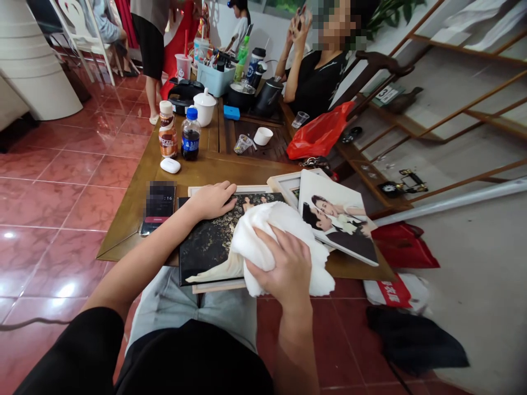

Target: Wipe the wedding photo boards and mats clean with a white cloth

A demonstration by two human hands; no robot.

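A dark framed wedding photo (206, 241) lies flat at the near edge of the wooden table, on top of another pale-edged frame. My left hand (214, 198) rests palm down on its far left part, fingers stretched out. In my right hand (284, 263) is a bunched white cloth (255, 225), pressed against the right side of the photo and hiding much of it. Part of the cloth hangs over the near edge. Just right of it, a second wedding photo panel (337, 216) lies tilted on a stack of frames.
A phone (160, 200) lies left of my forearm. Farther back stand a coffee bottle (167, 131), a cola bottle (190, 134), a white lidded cup (205, 107) and a white earbud case (170, 165). A red plastic bag (321, 134) sits back right, near a seated person.
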